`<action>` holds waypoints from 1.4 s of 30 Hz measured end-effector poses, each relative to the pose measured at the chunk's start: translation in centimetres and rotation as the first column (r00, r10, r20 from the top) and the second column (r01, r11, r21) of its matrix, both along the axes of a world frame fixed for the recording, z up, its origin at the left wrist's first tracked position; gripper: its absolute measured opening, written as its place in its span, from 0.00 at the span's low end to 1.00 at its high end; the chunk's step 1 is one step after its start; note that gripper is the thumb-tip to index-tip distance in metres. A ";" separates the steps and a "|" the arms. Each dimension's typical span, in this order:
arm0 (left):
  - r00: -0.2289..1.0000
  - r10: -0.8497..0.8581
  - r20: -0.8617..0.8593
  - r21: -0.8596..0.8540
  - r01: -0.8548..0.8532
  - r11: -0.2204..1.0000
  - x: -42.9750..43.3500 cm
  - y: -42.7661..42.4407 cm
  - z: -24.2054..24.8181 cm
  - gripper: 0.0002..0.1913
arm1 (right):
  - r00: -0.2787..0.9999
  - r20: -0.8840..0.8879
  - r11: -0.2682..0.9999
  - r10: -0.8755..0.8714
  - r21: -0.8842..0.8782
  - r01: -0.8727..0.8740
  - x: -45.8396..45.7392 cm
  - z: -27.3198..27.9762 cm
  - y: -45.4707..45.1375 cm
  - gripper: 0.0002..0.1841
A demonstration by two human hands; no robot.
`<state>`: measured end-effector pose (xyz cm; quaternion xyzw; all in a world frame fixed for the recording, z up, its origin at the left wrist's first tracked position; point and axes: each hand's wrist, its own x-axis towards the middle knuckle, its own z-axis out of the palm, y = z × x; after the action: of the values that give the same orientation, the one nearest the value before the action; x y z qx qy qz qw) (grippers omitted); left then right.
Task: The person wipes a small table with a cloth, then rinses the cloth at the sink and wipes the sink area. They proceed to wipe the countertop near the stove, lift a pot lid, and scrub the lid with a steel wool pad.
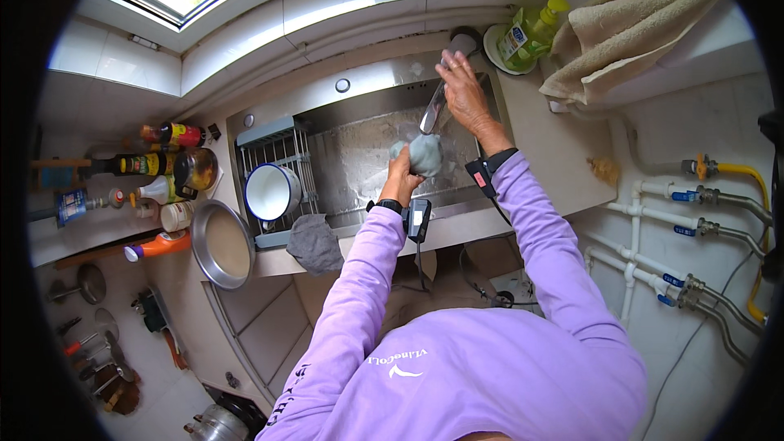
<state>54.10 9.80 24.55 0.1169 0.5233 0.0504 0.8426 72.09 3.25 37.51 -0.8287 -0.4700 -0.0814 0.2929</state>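
Over the stainless steel sink, my left hand grips a wet, pale blue-green cloth below the end of the spout. My right hand is at the metal faucet, its fingers raised near the handle and base; whether they touch it cannot be told. No object shows in the right hand. Dark straps with small devices are on both wrists.
Left of my hands, a drying rack holds a white enamel pot. A grey cloth lies at the sink's front edge, beside a metal basin. A green soap bottle stands behind right, near a beige towel.
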 end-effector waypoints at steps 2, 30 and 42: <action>1.000 0.001 -0.024 -0.030 -0.002 1.000 -0.7 0.0 0.6 0.20 | 0.984 -0.159 0.974 0.082 0.223 -0.046 -1.1 -0.4 -1.2 0.18; 0.981 -0.042 0.188 0.174 0.009 0.985 -1.5 -0.4 1.7 0.12 | 0.679 -0.732 0.930 -0.048 0.216 0.298 -14.8 -3.2 -3.4 0.21; 0.991 0.024 0.133 0.268 -0.059 0.962 -2.8 -3.1 2.4 0.18 | 0.532 -0.761 0.922 -0.372 -0.236 0.307 -11.9 -8.2 -1.1 0.14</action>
<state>51.35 6.70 26.92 0.2166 0.4585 0.1468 0.8493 60.24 2.19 29.30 -0.8626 -0.1232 0.2565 0.4182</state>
